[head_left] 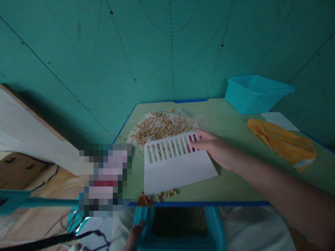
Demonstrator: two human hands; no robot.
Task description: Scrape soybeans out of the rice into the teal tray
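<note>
A green wall (170, 45) marked with lines rises behind a pale green table (220, 120) edged in blue. Taking the white slotted scraper (178, 174) as the clock's centre, a heap of tan beans mixed with white granules (162, 125) spreads at eleven to twelve o'clock, with a few loose beans (172, 192) at six to seven, near the front edge. The right hand (209, 146) pinches the scraper's right end, with fingers showing through the slots. The left hand (136, 232), at seven, lies at the rim of the blue tub (220, 232); whether it grips, I cannot tell.

The tub, at six o'clock below the table edge, already holds a dark mass of what look like beans. Judging by this, gathering is partly done: the heap remains unsorted on the table, and the loose beans are not yet in the tub.
</note>
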